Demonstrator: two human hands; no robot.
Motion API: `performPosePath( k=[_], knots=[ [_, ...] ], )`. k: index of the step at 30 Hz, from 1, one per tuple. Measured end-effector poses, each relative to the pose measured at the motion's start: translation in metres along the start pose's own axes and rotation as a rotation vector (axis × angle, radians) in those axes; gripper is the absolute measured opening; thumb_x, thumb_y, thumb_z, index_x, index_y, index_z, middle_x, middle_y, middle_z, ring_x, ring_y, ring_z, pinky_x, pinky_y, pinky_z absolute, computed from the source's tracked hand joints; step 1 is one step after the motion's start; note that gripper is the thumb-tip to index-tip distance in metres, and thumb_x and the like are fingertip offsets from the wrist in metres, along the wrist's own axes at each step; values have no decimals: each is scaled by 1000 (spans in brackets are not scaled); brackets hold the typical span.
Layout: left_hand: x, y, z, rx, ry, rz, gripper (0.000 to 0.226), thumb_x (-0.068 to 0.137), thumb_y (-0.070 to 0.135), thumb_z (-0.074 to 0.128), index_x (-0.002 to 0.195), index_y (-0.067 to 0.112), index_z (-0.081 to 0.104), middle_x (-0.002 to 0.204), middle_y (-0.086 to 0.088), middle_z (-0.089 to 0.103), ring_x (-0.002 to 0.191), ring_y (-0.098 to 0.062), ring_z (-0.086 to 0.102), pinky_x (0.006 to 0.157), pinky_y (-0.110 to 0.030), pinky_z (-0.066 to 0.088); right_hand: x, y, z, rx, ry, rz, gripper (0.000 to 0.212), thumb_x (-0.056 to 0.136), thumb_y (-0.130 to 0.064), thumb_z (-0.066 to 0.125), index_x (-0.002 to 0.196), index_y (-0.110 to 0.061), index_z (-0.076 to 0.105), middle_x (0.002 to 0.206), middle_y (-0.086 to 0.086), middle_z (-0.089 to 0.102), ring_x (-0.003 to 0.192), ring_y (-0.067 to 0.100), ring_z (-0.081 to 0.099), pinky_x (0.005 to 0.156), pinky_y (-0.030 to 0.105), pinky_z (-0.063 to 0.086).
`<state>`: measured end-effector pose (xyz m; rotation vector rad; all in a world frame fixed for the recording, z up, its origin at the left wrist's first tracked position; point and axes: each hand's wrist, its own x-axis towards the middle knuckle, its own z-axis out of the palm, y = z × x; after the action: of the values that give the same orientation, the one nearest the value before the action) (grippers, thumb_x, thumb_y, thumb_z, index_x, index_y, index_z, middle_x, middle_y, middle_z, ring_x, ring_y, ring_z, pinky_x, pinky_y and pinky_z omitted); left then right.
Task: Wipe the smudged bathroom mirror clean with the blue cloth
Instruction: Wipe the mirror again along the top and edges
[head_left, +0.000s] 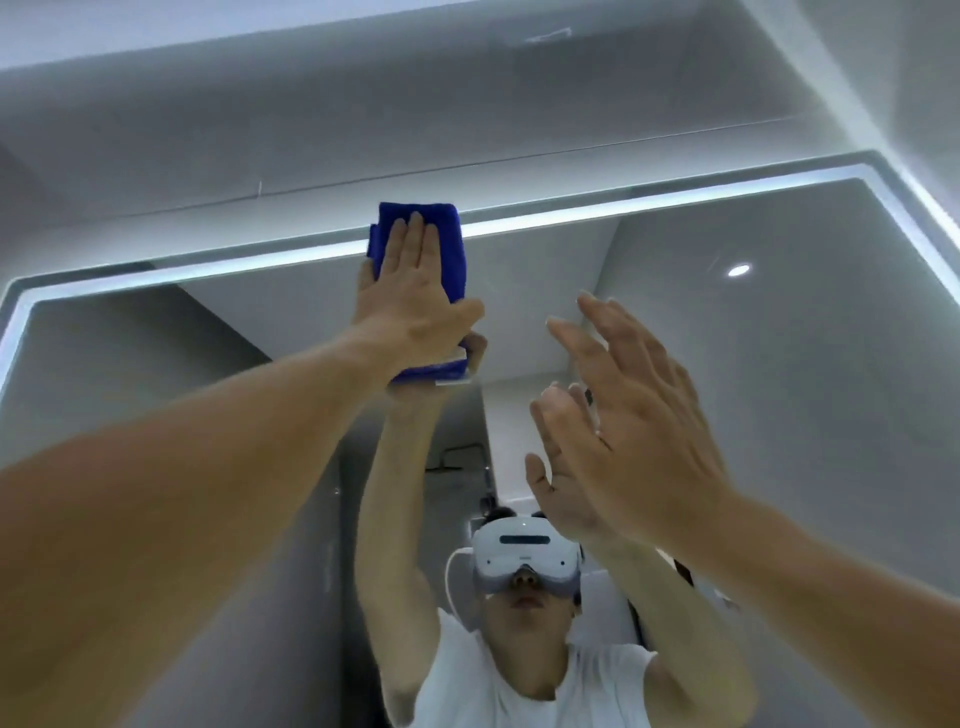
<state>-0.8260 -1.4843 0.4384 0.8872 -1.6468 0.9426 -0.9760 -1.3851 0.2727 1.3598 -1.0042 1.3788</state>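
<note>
Blue cloth (453, 260) folded, flat against mirror (779, 389) top edge (over lit border strip); smudges apparently faint.

Head view, sole camera: riding on the person's head, tilting steeply upward, facing the mirror (779, 364) from near. The frame is taking in the mirror's lit top edge and the wall (467, 119) above it. The mirror is reflecting the headset (524, 556) at bottom centre.

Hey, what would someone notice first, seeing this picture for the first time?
The bright blue cloth stands out, pressed flat by the left hand at the lit top edge of the mirror, left of centre. The right hand is raised open beside it, and a white headset shows reflected low in the glass.
</note>
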Motion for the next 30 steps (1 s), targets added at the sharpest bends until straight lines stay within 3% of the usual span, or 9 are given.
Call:
performPosePath(
  k=[4,7,12,15,18,22,25,27,30],
  knots=[
    [-98,18,31,24,35,369,93,84,62,31,151,24,-20,157,9,-29,144,-5,-29,120,-40,-7,14,0,4,8,-24,15,59,92,-45,27,149,-29,30,161,-6,16,148,12,8,117,35,8],
    [-78,6,23,96,-8,490,93,82,62,32,152,25,-18,158,10,-27,143,-2,-28,120,-37,-5,32,4,3,-6,-28,15,64,90,-46,24,151,-28,28,162,-5,14,149,13,7,117,35,7],
    [51,9,-17,63,-79,72,96,87,55,43,154,14,-11,164,0,-14,150,-14,-14,122,-44,4,60,19,6,-100,-43,33,61,92,-50,25,150,-32,27,162,-7,11,149,14,6,118,37,7],
    [59,15,-10,33,-46,-54,97,82,57,38,155,15,-10,164,0,-14,150,-16,-13,121,-47,3,72,29,6,-115,-31,12,61,92,-49,26,150,-33,27,162,-7,13,149,15,7,118,39,8],
    [18,28,6,0,34,40,98,78,59,31,154,16,-14,163,2,-16,149,-15,-16,122,-45,-1,78,39,3,-116,5,24,64,89,-51,23,150,-33,28,162,-7,15,149,17,10,119,42,9],
    [-98,39,41,30,93,363,99,79,61,37,154,22,-15,163,3,-17,148,-11,-20,120,-45,0,75,51,3,-109,19,24,53,99,-41,36,150,-26,31,161,-1,18,148,20,13,117,44,14],
    [-108,26,43,99,32,550,99,79,60,40,155,21,-10,163,3,-15,148,-9,-18,121,-42,2,70,54,2,-123,4,13,58,94,-44,31,149,-26,32,161,-2,19,148,19,14,117,43,15],
    [-65,21,28,127,-3,537,102,77,65,37,152,23,-17,160,6,-21,146,-7,-23,121,-38,-3,71,55,0,-127,-5,5,63,90,-48,25,149,-28,32,161,-2,19,148,19,14,117,42,14],
    [13,22,1,86,-37,241,99,81,60,38,153,18,-15,163,4,-18,148,-11,-18,122,-44,2,78,55,-1,-153,3,43,65,88,-52,21,150,-31,30,161,-5,18,148,19,14,118,44,12]
  ],
)
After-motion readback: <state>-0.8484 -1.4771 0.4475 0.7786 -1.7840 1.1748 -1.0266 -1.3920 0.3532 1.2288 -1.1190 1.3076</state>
